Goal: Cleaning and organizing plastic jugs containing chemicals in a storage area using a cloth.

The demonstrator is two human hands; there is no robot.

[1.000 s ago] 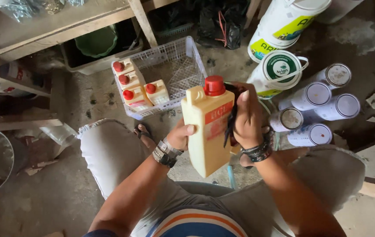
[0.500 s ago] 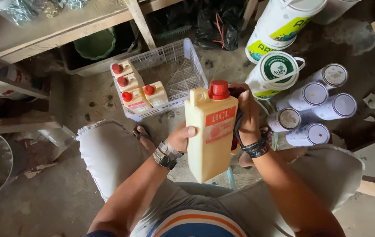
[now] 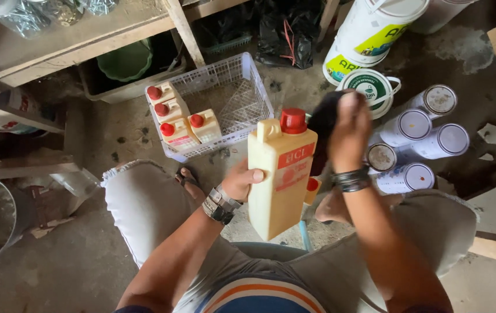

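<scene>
Bottles (image 3: 179, 119) in basket (image 3: 242, 81), cans (image 3: 427, 139) right

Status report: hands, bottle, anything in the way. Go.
Left hand grips cream bottle upright, red cap on. Right hand holds dark cloth beside cap. White basket beyond, apart.

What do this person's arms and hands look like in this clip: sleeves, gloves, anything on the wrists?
Both forearms are bare, with no sleeves in view and no gloves. The left hand has a chunky metal-link watch or bracelet with a dark band beside it at the wrist. The right hand has a stack of thin dark bands around its wrist. No rings can be made out on the fingers.
</scene>
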